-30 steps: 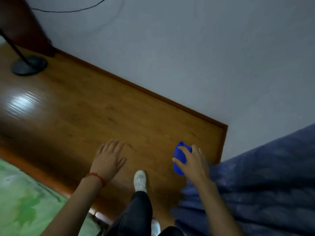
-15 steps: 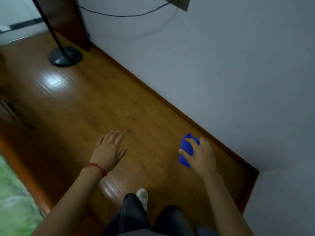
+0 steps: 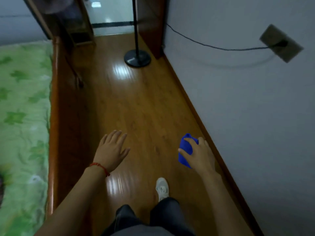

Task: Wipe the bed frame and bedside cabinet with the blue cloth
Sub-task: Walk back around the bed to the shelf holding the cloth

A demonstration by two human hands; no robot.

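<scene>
Blue cloth (image 3: 185, 150) bunched in right hand (image 3: 198, 155), left hand (image 3: 110, 149) empty

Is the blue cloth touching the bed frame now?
Apart. The head view shows the right hand holding the blue cloth over bare floor, across from the bed frame.

Right hand (image 3: 202, 155) grips bunched blue cloth (image 3: 185, 150) over wood floor (image 3: 144, 108); left hand (image 3: 110, 149) flat, fingers straight, beside bed frame (image 3: 54, 99).
</scene>
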